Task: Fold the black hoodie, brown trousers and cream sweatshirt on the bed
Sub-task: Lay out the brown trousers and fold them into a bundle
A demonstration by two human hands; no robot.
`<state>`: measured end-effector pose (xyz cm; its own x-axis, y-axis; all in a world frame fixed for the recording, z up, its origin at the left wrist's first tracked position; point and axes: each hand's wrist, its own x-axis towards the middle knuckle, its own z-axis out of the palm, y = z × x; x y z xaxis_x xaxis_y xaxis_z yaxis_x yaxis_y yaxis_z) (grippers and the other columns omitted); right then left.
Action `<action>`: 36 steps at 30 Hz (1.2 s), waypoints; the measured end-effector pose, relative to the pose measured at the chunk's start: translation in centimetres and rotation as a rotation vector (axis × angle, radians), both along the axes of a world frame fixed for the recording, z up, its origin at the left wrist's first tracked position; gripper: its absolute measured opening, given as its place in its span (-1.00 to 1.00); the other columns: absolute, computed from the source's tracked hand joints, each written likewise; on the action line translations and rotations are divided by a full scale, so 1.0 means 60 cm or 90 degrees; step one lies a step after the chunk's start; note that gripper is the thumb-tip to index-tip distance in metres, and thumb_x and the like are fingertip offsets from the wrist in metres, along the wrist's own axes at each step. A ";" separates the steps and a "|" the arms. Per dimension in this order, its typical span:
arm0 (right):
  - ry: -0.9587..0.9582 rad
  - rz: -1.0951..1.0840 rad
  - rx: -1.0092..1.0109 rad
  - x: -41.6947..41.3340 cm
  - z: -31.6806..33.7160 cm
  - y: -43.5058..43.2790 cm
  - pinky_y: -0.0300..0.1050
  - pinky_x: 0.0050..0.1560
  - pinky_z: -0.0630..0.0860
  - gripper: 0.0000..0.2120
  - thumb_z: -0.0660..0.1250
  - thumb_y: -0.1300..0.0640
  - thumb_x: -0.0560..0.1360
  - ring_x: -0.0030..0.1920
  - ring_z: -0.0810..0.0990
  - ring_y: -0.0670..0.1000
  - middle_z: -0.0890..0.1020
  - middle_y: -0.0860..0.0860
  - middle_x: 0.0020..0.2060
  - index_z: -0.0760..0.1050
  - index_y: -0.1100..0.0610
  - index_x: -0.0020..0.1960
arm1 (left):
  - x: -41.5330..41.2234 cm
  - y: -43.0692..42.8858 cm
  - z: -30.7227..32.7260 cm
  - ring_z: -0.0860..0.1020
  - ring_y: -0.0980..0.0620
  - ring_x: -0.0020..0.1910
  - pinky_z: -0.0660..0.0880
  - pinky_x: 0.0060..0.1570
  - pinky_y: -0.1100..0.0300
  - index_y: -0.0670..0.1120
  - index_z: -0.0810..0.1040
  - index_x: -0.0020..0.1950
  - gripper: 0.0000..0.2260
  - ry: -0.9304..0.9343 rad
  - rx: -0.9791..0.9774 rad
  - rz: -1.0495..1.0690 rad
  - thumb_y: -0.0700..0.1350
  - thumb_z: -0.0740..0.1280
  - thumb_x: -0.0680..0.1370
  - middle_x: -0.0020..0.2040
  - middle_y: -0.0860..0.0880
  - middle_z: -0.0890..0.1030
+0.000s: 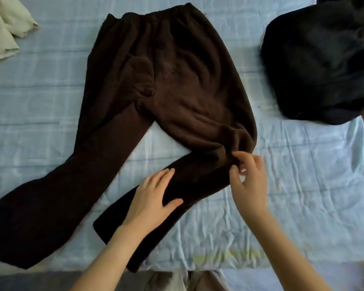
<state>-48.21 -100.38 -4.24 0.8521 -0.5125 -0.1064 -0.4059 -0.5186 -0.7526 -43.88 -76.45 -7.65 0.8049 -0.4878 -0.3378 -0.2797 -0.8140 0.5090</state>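
Note:
The brown trousers [177, 80] lie spread on the bed, waistband at the far side, both legs running toward the near left. The right leg bends sharply at the knee. My left hand [151, 198] rests flat on the lower part of that leg, fingers apart. At the bend, my right hand [248, 177] pinches the fabric between thumb and fingertips. The black hoodie [319, 66] sits in a folded bundle at the right. Part of the cream sweatshirt [4, 28] shows crumpled at the top left corner.
A pale blue checked sheet [282, 185] covers the bed and is wrinkled at the near right. The bed's near edge runs along the bottom of the view, with grey floor below it.

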 end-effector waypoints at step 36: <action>0.120 0.041 0.086 -0.153 -0.017 -0.202 -0.27 0.27 0.46 -0.44 0.47 0.20 0.49 0.20 0.54 -0.31 0.60 -0.38 0.14 0.48 -0.37 0.29 | -0.118 -0.187 0.014 0.59 0.18 -0.27 0.49 -0.22 0.37 0.04 0.37 0.24 -0.49 0.244 -0.328 0.560 -0.14 0.54 0.41 -0.06 -0.05 0.65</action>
<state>-57.40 -112.47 -5.28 0.8415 -0.4280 -0.3298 -0.5145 -0.4481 -0.7311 -50.94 -87.68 -6.84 0.8260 0.0522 -0.5612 0.5469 -0.3151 0.7756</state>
